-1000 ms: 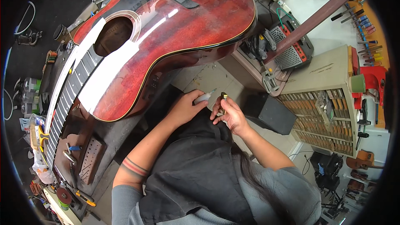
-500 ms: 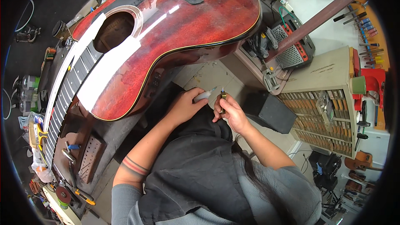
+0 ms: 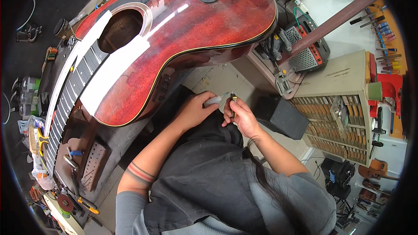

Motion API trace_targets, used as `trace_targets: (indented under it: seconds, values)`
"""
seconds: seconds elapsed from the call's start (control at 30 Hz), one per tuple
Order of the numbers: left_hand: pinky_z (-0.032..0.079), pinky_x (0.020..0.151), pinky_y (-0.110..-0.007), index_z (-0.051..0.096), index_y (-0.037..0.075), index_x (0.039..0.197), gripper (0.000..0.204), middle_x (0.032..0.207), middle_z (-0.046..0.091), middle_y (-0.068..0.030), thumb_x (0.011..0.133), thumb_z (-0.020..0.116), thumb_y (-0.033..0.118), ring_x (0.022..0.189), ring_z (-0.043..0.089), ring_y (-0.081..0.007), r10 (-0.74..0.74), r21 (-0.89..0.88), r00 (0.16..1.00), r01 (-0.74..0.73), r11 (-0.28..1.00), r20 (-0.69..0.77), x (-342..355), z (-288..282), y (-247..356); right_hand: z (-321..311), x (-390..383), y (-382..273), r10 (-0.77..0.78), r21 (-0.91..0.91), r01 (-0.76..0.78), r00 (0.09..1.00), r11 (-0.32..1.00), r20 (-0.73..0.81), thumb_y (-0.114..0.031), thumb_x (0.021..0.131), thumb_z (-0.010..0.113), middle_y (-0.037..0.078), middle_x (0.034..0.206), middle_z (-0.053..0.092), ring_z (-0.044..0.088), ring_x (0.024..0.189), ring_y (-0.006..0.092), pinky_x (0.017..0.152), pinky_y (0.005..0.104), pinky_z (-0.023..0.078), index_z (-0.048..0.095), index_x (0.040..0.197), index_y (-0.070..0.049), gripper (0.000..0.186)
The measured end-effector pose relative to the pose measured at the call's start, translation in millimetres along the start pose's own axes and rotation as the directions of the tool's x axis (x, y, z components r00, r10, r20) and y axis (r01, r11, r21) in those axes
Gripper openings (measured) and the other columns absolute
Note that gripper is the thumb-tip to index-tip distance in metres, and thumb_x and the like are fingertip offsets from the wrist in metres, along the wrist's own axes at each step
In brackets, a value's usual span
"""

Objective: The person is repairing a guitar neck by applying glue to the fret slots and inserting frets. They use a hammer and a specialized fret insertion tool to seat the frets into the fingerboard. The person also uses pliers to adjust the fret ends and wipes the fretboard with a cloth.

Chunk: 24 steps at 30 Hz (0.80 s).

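A translucent white applicator bottle (image 3: 213, 101) with a thin tip is gripped in my left hand (image 3: 198, 111). Just right of it, my right hand (image 3: 242, 117) pinches a small dark-and-yellow object (image 3: 233, 100) upright, its top near the applicator's tip; I cannot make out what it is. Above both hands lies a glossy red acoustic guitar (image 3: 202, 30), its soundhole (image 3: 122, 28) showing at the left, with white strips (image 3: 102, 78) on its top beside the fretboard (image 3: 74, 87). My black apron (image 3: 196, 182) lies below my hands.
A workbench (image 3: 122, 148) at the left bears tools and a perforated block (image 3: 95, 167). At the right stand an amplifier (image 3: 302, 54), a cabinet of small drawers (image 3: 331, 128) and a black box (image 3: 281, 119). An orange tool board (image 3: 394, 91) and several guitars (image 3: 372, 169) line the right side.
Both hands keep their grips, side by side. The object in my right hand has turned slightly. The guitar appears shifted a little to the right in the picture.
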State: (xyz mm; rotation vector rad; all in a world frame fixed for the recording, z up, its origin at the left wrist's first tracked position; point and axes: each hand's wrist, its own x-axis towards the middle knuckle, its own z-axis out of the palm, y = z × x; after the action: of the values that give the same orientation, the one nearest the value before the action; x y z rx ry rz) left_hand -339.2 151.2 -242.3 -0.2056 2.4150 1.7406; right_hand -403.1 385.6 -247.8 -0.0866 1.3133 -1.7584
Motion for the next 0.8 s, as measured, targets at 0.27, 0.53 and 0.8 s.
trace_targets:
  seconds: [0.27,0.53,0.8]
  values:
    - [0.057,0.079,-0.037,0.077,0.001,0.125,0.033,0.096,0.078,-0.0146,0.101,0.082,0.024,0.083,0.073,-0.0214,-0.001,0.01,1.0,0.001,1.0,0.003,1.2,-0.5,-1.5,3.0,0.0,-1.5,0.017,0.008,-0.017,1.0,1.0,-0.007,-0.044,0.12,0.052,0.001,0.1,0.053,0.06,0.086,0.0159,0.082,0.0423,0.062,0.055,0.118,-0.012,0.033]
    - [0.057,0.079,-0.038,0.077,0.001,0.125,0.034,0.098,0.079,-0.0157,0.101,0.082,0.025,0.084,0.074,-0.0227,-0.009,0.032,1.0,0.009,0.999,0.009,2.4,-0.4,-2.9,2.0,0.8,0.2,0.027,-0.006,-0.027,1.0,1.0,0.0,-0.045,0.12,0.052,0.001,0.101,0.053,0.06,0.087,0.0156,0.083,0.0417,0.062,0.055,0.118,-0.012,0.033]
    - [0.058,0.082,-0.039,0.077,0.001,0.126,0.035,0.103,0.08,-0.0176,0.101,0.082,0.024,0.088,0.076,-0.0264,-0.018,0.032,1.0,0.018,0.999,0.011,2.8,0.1,-3.3,1.8,1.2,1.9,0.026,0.002,-0.026,1.0,1.0,-0.004,-0.045,0.12,0.051,0.001,0.101,0.054,0.06,0.088,0.0161,0.082,0.0408,0.062,0.055,0.118,-0.012,0.033]
